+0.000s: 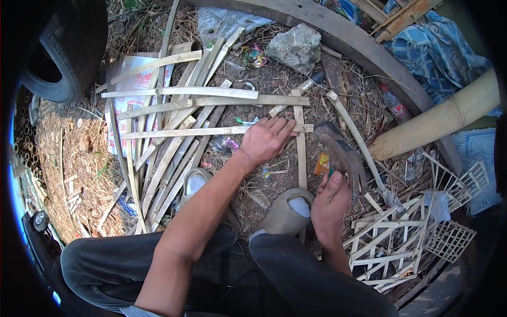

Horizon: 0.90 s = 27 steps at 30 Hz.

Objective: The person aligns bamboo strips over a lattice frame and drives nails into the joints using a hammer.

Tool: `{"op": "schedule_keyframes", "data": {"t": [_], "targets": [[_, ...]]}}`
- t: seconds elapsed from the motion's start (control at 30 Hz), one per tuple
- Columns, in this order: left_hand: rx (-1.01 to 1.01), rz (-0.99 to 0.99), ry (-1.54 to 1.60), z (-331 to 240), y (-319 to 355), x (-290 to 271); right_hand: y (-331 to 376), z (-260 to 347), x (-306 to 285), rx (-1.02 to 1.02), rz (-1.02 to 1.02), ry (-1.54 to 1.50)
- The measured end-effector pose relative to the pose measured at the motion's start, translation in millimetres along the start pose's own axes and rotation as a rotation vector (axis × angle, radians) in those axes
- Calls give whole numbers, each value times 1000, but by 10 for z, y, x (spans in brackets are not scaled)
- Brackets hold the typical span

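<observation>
My left hand (268,139) is closed on the right part of a long pale bamboo strip (185,132). That strip's right end lies across an upright bamboo slat (301,164), which runs down toward my shoe. Beside it rests a dark, rough, curved piece (338,141), perhaps old wood. My right hand (331,203) is closed just below that piece, thumb uppermost. A bit of green shows at its thumb, but what it holds is mostly hidden. Two more bamboo strips (222,100) lie crosswise above the held one.
Many loose bamboo strips (158,185) pile at the left. Bamboo lattice pieces (391,238) lie at lower right, under a thick bamboo pole (443,116). A grey rock (296,48), a curved rim (364,45), a tyre (63,68) and a plastic bottle (395,105) stand around.
</observation>
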<state>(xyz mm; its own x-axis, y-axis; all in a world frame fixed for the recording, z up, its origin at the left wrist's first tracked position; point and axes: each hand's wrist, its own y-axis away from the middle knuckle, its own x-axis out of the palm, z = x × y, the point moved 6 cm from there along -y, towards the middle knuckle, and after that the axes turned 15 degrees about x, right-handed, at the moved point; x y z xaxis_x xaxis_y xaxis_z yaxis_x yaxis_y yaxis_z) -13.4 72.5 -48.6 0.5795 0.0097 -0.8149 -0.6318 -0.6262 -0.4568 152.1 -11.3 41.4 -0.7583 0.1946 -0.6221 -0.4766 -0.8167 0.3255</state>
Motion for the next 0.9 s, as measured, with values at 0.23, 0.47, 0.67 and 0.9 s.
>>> {"op": "schedule_keyframes", "data": {"t": [0.23, 0.47, 0.67, 0.9], "targets": [[-13, 51, 17, -68, 0, 53, -263, -318, 249, -7, 180, 373], [2, 50, 12, -5, -23, 50, -304, -19, 162, -19, 97, 150], [-17, 59, 22, -14, -33, 63, -264, 95, 68, -189, 0, 127], [-46, 89, 37, -6, -58, 57, -238, 82, 68, -90, 3, 52]]}}
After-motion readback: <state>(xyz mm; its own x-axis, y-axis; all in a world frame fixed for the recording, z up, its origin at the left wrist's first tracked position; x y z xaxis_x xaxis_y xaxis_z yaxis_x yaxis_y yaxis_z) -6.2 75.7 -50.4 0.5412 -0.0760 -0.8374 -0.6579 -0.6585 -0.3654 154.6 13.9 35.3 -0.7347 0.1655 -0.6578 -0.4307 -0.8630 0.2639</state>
